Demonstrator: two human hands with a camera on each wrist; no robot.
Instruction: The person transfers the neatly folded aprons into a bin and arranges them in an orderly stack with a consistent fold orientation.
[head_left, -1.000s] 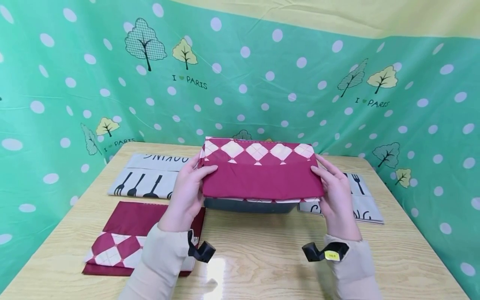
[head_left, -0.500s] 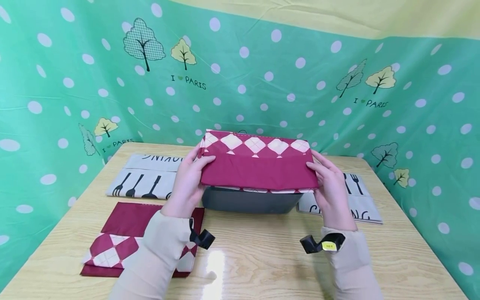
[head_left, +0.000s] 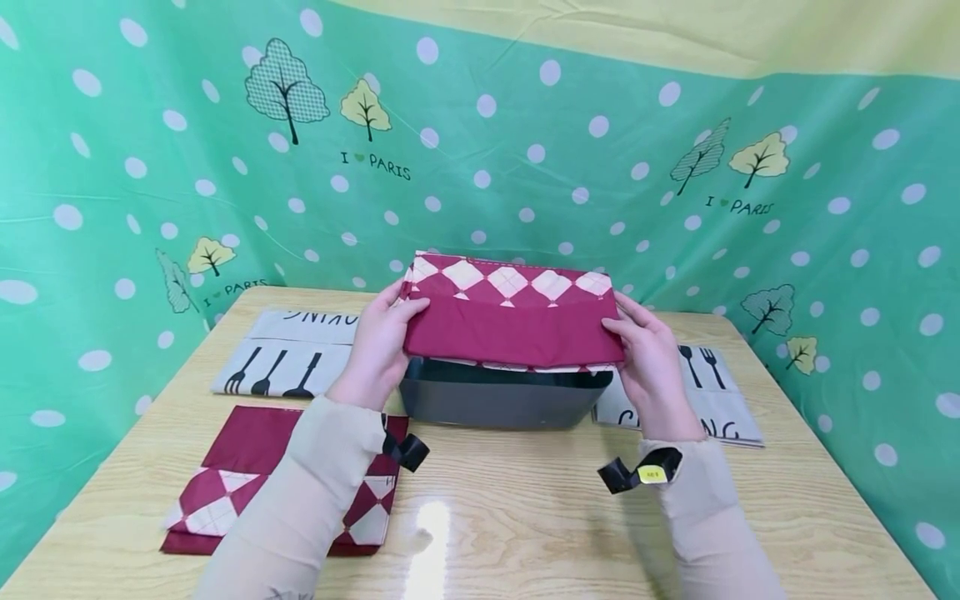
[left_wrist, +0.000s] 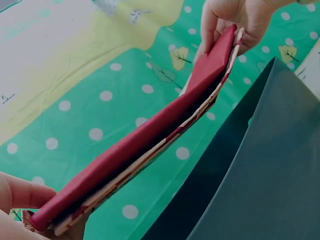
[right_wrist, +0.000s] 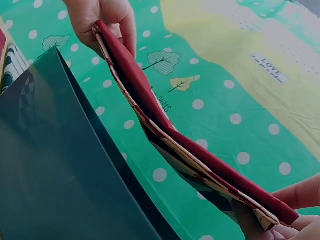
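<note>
Both hands hold up a folded dark red cloth [head_left: 510, 329] with a band of white diamonds, one hand at each short end. The left hand [head_left: 378, 337] pinches its left end, thumb on top and fingers beneath. At the right end, the right hand [head_left: 648, 358] grips it the same way. Under the cloth stands a dark grey bin [head_left: 495, 404], its opening partly covered from the head view. Both wrist views show the folded layers [left_wrist: 135, 145] edge-on, sagging a little in the middle, above and beside the bin wall [right_wrist: 60, 145].
A second red diamond-patterned folded cloth [head_left: 247, 442] lies at the front left, partly behind the left sleeve. White folded cloths with black cutlery prints lie at the back left [head_left: 292, 367] and to the right of the bin [head_left: 723, 400]. A green dotted curtain [head_left: 480, 167] hangs behind the table [head_left: 525, 500].
Both hands have raised the red cloth and moved it away toward the back and slightly left. More of the grey bin's front and opening now shows beneath it.
</note>
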